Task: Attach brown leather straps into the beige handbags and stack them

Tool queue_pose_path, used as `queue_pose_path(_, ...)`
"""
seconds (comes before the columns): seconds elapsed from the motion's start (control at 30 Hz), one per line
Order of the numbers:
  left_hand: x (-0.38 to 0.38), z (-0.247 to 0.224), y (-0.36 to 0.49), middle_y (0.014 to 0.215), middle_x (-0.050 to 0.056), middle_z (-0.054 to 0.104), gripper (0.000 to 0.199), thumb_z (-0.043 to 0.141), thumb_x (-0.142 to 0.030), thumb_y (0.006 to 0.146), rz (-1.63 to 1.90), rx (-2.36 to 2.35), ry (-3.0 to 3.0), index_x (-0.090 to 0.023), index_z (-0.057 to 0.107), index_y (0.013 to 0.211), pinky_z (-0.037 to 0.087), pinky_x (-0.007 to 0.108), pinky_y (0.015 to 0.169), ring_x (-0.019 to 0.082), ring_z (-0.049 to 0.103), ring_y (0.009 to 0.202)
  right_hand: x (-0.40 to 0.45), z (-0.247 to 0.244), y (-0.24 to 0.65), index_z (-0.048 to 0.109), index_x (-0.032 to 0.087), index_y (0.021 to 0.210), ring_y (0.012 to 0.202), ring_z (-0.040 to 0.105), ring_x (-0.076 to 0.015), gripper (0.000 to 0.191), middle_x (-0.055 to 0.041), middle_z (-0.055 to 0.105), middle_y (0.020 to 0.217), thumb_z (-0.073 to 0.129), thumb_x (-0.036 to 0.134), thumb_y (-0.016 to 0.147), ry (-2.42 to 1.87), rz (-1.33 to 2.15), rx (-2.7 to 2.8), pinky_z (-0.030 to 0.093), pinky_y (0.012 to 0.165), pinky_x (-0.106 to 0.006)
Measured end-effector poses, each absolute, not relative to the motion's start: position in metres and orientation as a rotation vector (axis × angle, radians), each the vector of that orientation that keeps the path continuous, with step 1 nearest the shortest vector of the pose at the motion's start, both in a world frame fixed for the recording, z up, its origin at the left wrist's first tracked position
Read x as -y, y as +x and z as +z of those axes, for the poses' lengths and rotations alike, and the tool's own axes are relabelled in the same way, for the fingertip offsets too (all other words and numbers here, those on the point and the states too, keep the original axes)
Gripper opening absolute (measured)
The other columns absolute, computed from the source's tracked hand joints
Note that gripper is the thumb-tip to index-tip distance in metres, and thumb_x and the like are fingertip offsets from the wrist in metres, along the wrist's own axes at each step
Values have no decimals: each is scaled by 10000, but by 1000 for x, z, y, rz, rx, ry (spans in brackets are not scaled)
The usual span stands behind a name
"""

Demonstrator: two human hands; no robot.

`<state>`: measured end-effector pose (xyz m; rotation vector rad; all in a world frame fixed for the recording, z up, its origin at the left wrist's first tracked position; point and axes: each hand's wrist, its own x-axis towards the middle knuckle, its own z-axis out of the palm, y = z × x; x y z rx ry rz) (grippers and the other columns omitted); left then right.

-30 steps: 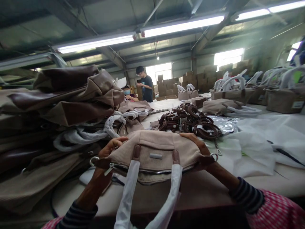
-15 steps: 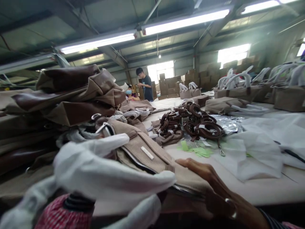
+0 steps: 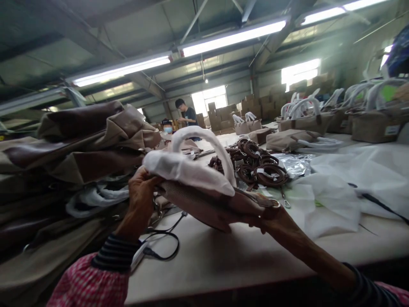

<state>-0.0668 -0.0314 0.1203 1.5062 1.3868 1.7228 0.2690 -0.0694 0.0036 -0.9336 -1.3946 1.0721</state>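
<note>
A beige ribbed bag (image 3: 194, 204) with brown trim is held up above the pale table (image 3: 198, 264). Two handles in white wrapping (image 3: 191, 168) arch over its top. My left hand (image 3: 140, 200) grips the bag's left end, fingers wrapped round the edge. At the other end, beside a metal ring, my right hand (image 3: 277, 221) holds the bag, its fingers partly hidden beneath it. A dark cord (image 3: 169, 251) lies on the table below the bag.
Stacked beige and brown bags (image 3: 79, 149) rise at the left. Coiled brown straps (image 3: 268, 170) lie beyond my right hand, with white sheets (image 3: 338, 196) to the right. Further bags (image 3: 367, 125) stand at the back right. A person (image 3: 188, 114) stands in the background.
The bag has been turned and lifted, so its zipped side no longer shows and its white handles stand up. My left hand has moved back to its left end. The cord is now visible.
</note>
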Motion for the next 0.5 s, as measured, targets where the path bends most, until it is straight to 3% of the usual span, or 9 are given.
queue_pose_path(0.13,21,139,-56,679,-33,647,378,857,-344,512,1772,-1525,1473,-185,668,798,404,232,522,128,539,572,91,13,263,645,156,516,440,499,-119,516,-16,549,457,819,573,766,-958,1250,1363,367,448,-239)
queue_pose_path(0.23,0,160,-52,716,-3,683,429,854,-377,523,1638,-1732,1600,-169,722,874,400,256,549,163,575,615,119,19,251,646,155,676,409,477,-93,478,23,546,532,837,588,747,-897,1514,1154,325,398,-207)
queue_pose_path(0.33,-24,166,-45,857,51,719,476,856,-358,594,1502,-1817,1823,-164,743,1014,450,302,652,221,628,746,146,10,240,664,159,800,475,546,-102,510,-2,614,624,810,645,756,-902,1667,1113,359,410,-180)
queue_pose_path(0.43,-35,142,-28,888,80,719,362,829,-351,698,1323,-1727,1981,-165,755,999,487,355,754,265,648,820,161,-23,235,686,197,820,461,555,-117,546,-5,604,579,728,739,767,-1003,1706,1130,409,421,-191)
queue_pose_path(0.5,-29,114,-8,965,91,737,290,833,-343,727,1190,-1604,2060,-189,779,966,499,385,845,296,667,918,165,-51,237,702,259,812,461,599,-167,543,-10,604,571,730,788,693,-1046,1721,1128,446,405,-231)
